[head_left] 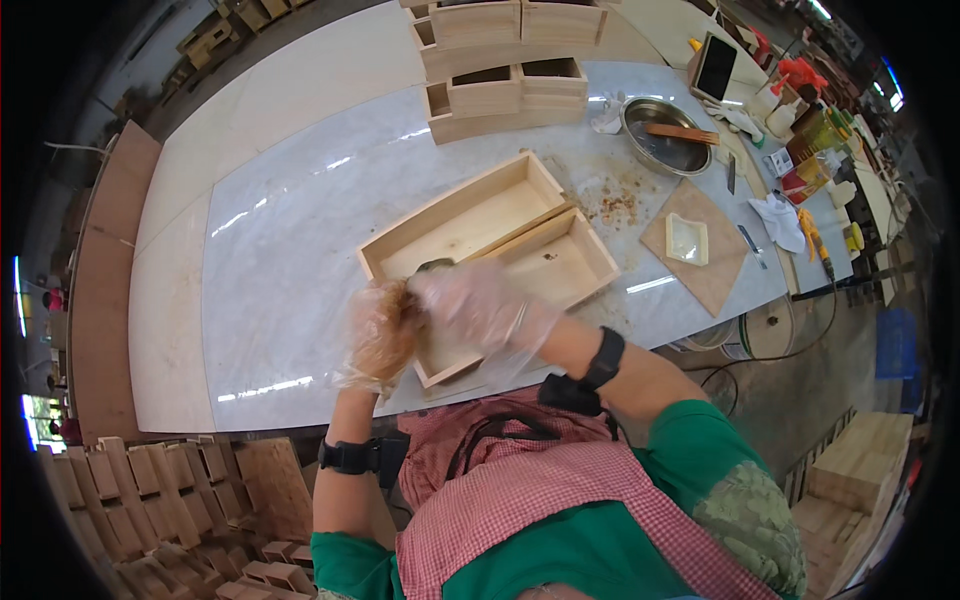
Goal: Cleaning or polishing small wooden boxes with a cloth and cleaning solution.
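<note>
Head view: what bounds the working area?

"Grey tabletop (290, 290) gives its widest open stretch to the left of the wooden box (455, 225). The table's front edge runs just ahead of the checked apron (540, 455). At the far side, stacked drawer units (480, 128) limit reach. At the right, the metal basin (690, 158) and the brown board (712, 278) with a small pale dish (687, 241) narrow the room; brown crumbs (615, 203) lie between box and board."

Where is the box relative to the hands?

"Directly under and beyond them. Its two open compartments lie side by side, slanting away to the right. The left hand (378, 335) is at the box's left end; the right hand (490, 300) is over the nearer compartment."

State of each hand?

"Both wear clear gloves and meet near the box's left end. The left is curled, its glove stained amber; its grip cannot be told. The right is blurred; its finger closure cannot be told. A dark item (436, 265) shows just beyond the right hand; whether it is held is unclear."
</note>
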Motion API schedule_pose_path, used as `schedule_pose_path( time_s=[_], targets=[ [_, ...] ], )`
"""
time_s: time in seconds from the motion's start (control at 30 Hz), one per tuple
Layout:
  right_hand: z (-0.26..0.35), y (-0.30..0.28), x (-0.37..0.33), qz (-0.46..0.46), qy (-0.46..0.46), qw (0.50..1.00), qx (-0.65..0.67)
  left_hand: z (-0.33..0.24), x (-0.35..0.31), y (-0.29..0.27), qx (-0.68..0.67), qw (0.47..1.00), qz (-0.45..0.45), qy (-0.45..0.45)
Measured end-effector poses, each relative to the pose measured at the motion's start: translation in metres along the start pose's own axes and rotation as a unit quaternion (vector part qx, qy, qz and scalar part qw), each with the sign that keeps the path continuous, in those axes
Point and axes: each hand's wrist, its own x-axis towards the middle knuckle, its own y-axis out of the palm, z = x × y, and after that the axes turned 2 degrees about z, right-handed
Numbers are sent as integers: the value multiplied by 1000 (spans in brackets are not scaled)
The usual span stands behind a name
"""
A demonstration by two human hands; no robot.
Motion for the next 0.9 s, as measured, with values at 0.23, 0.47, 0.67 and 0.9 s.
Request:
schedule_pose_path(
  time_s=[0.23, 0.47, 0.67, 0.9],
  targets=[
    [-94, -21, -55, -51, 234, 968, -75, -3, -2, 5, 73, 989, -98, 85],
    [-27, 26, -7, -133, 13, 988, -82, -3, 3, 3, 39, 992, -60, 102],
    [-106, -47, -63, -50, 260, 964, -16, 18, 1, 9, 104, 978, -94, 153],
    [-82, -45, -81, -51, 338, 930, 135, -18, 15, -28, 351, 921, 17, 164]
  ],
)
